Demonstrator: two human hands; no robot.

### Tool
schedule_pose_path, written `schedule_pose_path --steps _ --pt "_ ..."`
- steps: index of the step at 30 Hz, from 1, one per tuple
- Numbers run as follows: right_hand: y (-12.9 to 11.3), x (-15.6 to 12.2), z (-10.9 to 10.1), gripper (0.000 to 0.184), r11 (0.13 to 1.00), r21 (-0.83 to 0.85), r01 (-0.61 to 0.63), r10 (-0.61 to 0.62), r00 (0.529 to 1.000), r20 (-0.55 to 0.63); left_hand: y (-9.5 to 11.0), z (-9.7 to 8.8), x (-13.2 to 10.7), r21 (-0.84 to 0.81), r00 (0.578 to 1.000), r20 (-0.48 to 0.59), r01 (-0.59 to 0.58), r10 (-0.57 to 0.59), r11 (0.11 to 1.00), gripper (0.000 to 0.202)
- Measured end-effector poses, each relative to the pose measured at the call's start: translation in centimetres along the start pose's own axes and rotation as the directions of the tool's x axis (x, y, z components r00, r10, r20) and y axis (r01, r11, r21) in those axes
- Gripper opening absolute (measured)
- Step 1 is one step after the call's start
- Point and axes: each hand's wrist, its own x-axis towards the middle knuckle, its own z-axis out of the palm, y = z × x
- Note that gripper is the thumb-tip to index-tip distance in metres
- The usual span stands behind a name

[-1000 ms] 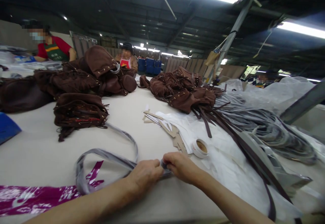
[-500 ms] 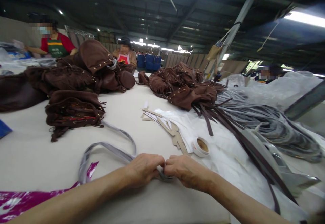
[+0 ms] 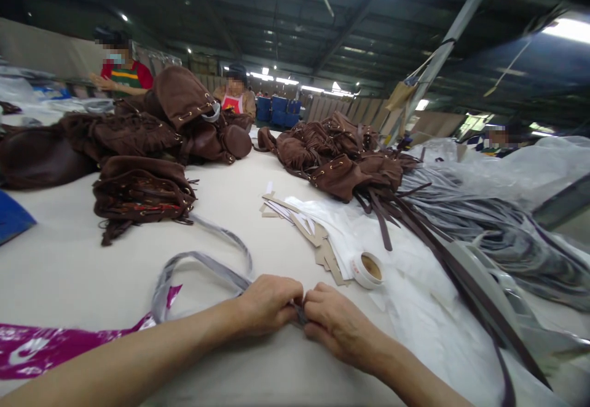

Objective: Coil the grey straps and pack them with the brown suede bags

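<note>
Pinching grey strap [image 3: 203,263] | left hand [image 3: 270,302], right hand [image 3: 336,324] | fingers [image 3: 291,293] closed on it

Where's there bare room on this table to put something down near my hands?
Table surface shows left of the grey strap loop, between the fringed brown suede bag and the magenta printed plastic. A narrower strip runs from that bag to the cardboard strips. The right is crowded: white sheet, tape roll, dark straps.
</note>
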Motion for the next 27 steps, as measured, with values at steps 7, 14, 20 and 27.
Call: schedule_pose_path --steps 7,14,20,27 --pt "0.7 -1.5 1.1 0.017 0.976 0.177 0.124 -0.101 0.985 -0.138 -0.7 -0.2 0.0 -0.223 0.996 0.008 -0.081 0.085 0.971 0.033" --pt "1.2 -2.6 3.2 0.021 0.998 0.004 0.056 -0.052 0.953 -0.3 -0.7 -0.2 -0.1 -0.117 0.972 0.002 -0.232 0.234 0.966 0.034" --pt "2.1 -3.0 3.3 0.019 0.995 -0.012 0.101 -0.1 0.945 -0.31 -0.5 -0.8 0.4 0.158 0.921 0.163 -0.378 0.353 0.912 0.023" --pt "1.4 -3.1 2.3 0.024 0.981 -0.188 -0.056 -0.023 0.919 -0.395 4.2 1.7 0.5 0.272 0.989 0.096 0.082 -0.112 0.959 0.018"
